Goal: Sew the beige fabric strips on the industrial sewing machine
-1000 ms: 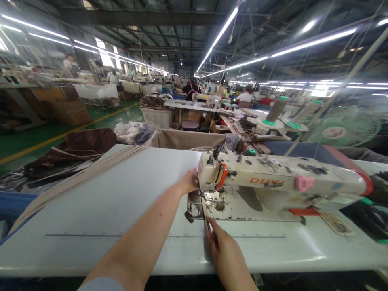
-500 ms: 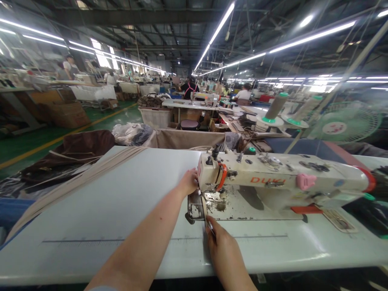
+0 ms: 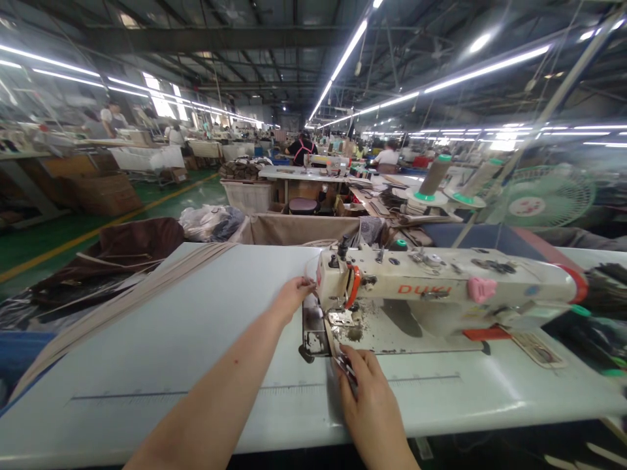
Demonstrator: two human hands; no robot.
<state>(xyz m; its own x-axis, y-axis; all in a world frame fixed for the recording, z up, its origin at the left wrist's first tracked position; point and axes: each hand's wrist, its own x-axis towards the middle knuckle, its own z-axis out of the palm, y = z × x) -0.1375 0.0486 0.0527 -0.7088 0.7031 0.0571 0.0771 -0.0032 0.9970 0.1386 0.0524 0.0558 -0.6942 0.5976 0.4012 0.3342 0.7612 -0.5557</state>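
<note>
A white sewing machine point(image 3: 392, 281) with orange trim stands on the pale table. My left hand point(image 3: 295, 292) is beside the left end of its head, fingertips pinched together; what they hold, if anything, is too small to make out. My right hand point(image 3: 369, 395) lies at the table's front, closed on a narrow beige strip point(image 3: 332, 339) that runs up towards the needle area. A small metal tool point(image 3: 347, 367) shows between its thumb and fingers, its kind partly hidden. The needle plate point(image 3: 341, 318) is in view; the machine head hides the needle.
Long beige strips point(image 3: 132, 303) lie over the table's left side. A ruler scale point(image 3: 166, 394) marks the tabletop point(image 3: 206, 326). Behind stand a fabric-lined bin point(image 3: 294, 230), thread cones point(image 3: 434, 177) and a fan point(image 3: 548, 199). A co-worker point(image 3: 301, 150) sits farther back.
My left hand has drawn back slightly to the left, away from the machine head. My right hand stays on the strip, its fingers a little more spread around the metal tool.
</note>
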